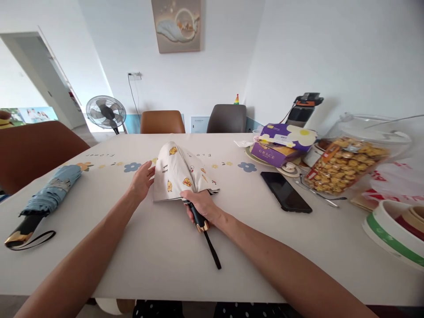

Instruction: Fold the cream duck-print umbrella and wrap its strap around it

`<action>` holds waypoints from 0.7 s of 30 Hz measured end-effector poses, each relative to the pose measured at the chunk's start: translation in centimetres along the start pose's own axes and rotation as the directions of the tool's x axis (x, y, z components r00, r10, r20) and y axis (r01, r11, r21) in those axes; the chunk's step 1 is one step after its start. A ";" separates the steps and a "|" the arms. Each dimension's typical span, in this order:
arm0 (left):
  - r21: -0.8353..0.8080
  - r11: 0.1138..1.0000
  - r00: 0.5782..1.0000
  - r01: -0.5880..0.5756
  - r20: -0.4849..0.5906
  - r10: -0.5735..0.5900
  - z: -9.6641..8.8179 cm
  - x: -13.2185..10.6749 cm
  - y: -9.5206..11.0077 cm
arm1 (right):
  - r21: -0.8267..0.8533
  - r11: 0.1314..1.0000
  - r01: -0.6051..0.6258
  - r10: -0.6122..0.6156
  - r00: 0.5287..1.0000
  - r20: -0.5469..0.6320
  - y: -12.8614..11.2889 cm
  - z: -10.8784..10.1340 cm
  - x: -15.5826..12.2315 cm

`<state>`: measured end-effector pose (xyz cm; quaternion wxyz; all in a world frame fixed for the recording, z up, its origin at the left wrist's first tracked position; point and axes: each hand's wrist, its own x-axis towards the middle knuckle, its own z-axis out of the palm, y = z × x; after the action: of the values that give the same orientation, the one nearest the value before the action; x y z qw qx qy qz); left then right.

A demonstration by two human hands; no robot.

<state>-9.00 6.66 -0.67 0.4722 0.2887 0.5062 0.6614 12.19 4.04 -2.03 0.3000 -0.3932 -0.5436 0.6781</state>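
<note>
A cream umbrella (174,176) with a yellow duck print lies on the table in front of me, its canopy folded down but loose. Its black handle with a gold end and a black wrist strap (212,250) points toward me. My right hand (201,204) is wrapped round the handle just below the canopy edge. At the canopy's left side is my left hand (143,180), fingers apart, its fingertips close to the fabric; whether they touch it I cannot tell. A second umbrella (54,190), light blue and rolled up, rests at the left.
A black phone (285,191) lies right of my right hand. Farther right are a purple tissue box (271,152), a clear jar of snacks (347,163), a plastic bag (397,181) and a roll of tape (391,232). Chairs (162,122) and a fan (106,111) stand beyond the table.
</note>
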 end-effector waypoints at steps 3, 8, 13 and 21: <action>-0.032 0.999 0.999 0.036 0.016 -0.036 -0.4 0.5 -0.1 | -0.030 0.999 0.010 -0.008 0.998 0.064 0.0 -0.3 0.0; -0.081 0.994 0.995 -0.067 -0.081 0.061 -1.4 1.4 -0.1 | -0.060 0.998 -0.036 0.040 0.996 0.076 -0.1 -0.4 0.1; -0.025 0.999 0.998 -0.044 0.039 0.045 -2.4 1.6 0.6 | -0.070 0.997 -0.037 0.042 0.996 0.085 0.1 -0.5 0.2; 0.140 0.990 0.992 0.007 0.122 -0.025 -2.9 1.8 1.2 | -0.085 0.996 0.016 -0.006 0.994 0.113 0.2 -0.5 0.4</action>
<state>-12.55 7.11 -0.61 0.4865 0.3574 0.5233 0.6014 12.42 4.53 -2.35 0.2555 -0.3638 -0.5905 0.6736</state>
